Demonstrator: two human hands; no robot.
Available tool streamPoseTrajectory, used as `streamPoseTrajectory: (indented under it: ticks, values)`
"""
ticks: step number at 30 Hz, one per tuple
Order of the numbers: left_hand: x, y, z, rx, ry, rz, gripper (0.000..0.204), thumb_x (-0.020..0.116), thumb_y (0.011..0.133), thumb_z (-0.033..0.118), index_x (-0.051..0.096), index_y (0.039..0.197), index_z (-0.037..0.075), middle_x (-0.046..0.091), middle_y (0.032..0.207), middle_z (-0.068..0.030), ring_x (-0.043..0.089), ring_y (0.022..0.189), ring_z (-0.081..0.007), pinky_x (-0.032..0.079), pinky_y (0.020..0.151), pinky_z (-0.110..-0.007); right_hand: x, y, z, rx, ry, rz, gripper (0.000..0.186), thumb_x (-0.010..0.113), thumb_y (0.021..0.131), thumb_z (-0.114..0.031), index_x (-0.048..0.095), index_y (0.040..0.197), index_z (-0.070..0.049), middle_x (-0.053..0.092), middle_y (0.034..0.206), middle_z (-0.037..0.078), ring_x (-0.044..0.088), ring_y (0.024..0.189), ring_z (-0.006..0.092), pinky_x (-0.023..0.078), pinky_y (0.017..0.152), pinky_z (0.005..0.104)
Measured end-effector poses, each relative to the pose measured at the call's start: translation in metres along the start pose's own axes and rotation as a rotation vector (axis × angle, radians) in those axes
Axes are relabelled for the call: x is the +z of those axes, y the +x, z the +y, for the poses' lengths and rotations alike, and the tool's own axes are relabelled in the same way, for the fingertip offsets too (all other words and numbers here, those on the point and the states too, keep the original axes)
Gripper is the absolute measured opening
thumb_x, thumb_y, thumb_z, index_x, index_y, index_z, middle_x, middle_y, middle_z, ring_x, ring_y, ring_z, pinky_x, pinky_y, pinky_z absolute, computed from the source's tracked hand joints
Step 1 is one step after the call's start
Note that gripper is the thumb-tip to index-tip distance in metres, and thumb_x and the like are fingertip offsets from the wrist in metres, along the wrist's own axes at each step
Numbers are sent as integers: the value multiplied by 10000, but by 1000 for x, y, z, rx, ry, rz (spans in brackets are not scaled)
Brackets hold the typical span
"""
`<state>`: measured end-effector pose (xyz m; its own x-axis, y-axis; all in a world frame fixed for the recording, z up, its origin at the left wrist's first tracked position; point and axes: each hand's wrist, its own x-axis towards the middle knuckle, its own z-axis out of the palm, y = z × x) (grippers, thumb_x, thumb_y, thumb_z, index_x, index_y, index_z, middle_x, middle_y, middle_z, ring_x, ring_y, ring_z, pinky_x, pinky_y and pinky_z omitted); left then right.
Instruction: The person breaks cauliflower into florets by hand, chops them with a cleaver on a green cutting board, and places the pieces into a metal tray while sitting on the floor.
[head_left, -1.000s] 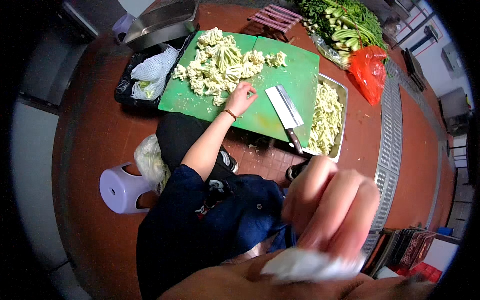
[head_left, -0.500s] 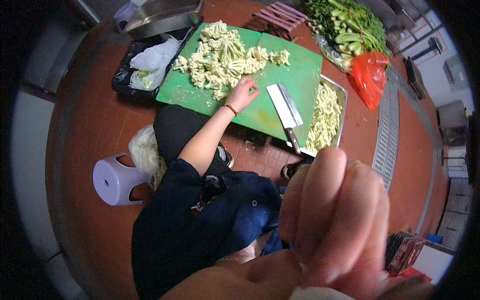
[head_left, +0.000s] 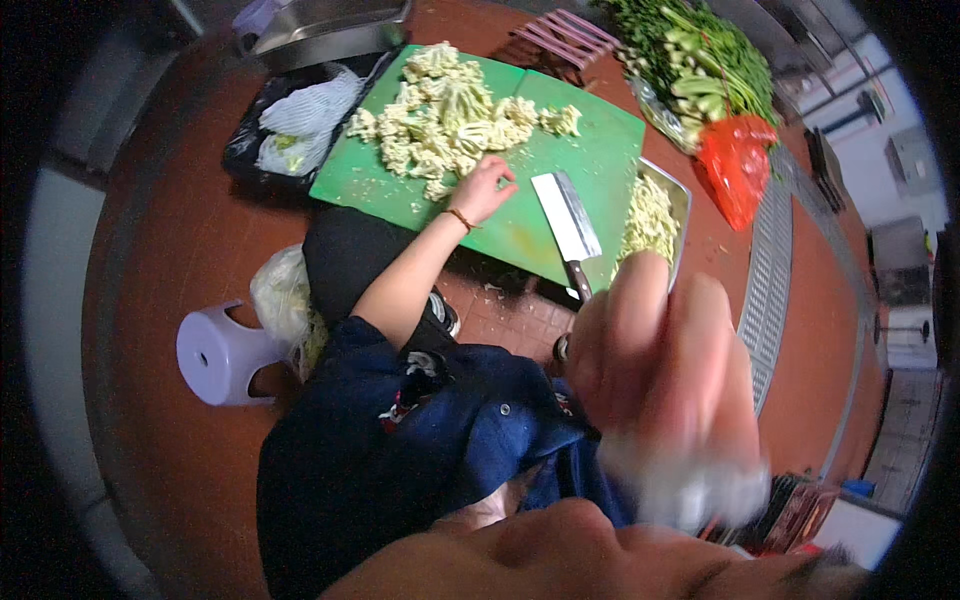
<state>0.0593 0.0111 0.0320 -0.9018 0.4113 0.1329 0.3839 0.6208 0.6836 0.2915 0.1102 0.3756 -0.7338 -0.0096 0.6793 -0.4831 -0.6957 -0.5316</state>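
My left hand (head_left: 485, 190) rests at the near edge of the heap of cauliflower florets (head_left: 440, 125), fingers loosely bent and slightly apart, with nothing visible in them. The florets lie on a green cutting board (head_left: 590, 130). To the right of that hand, a cleaver (head_left: 568, 215) lies flat with its dark handle toward me. My right hand (head_left: 670, 360) is raised close to the camera, its fingers curled together. A blurred whitish patch shows below those fingers; whether they grip it I cannot make out. Behind the hand, a metal tray (head_left: 682, 215) of cut pale vegetable pieces is partly hidden.
A black-lined crate (head_left: 240, 150) with white foam netting stands left of the board, beside a steel pan (head_left: 340, 35). A lilac stool (head_left: 215, 355) and a clear plastic bag (head_left: 283, 290) are at lower left. Leafy greens (head_left: 700, 65) and a red bag (head_left: 740, 165) lie far right.
My right hand has shifted slightly up and left, now covering part of the cleaver's handle and the tray. The whitish patch shows more. My left hand has stayed in place.
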Motion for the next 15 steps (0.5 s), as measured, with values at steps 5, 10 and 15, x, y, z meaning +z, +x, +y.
streamPoseTrajectory:
  ticks: [5,10,15]
  values:
    - [2,5,20,-17,1,-4,227,701,909,289,670,1006,86,576,1296,-86,646,1094,-294,532,939,-402,-14,-13,2,-137,115,-166,147,733,922,-169,778,851,-49,710,971,116,612,819,236,539,701,321]
    - [3,12,24,25,-15,-11,245,693,922,306,672,1033,89,564,1324,-107,626,1129,-294,505,989,-393,-50,-34,0,17,47,-419,195,675,967,-148,784,931,9,734,993,160,646,864,290,540,724,358]
    - [4,8,9,27,-14,17,242,707,905,307,673,1032,103,565,1312,-75,658,1038,-286,538,916,-395,-17,-9,-7,-148,54,-11,218,628,992,-162,778,940,-13,724,991,167,619,830,279,536,726,362]
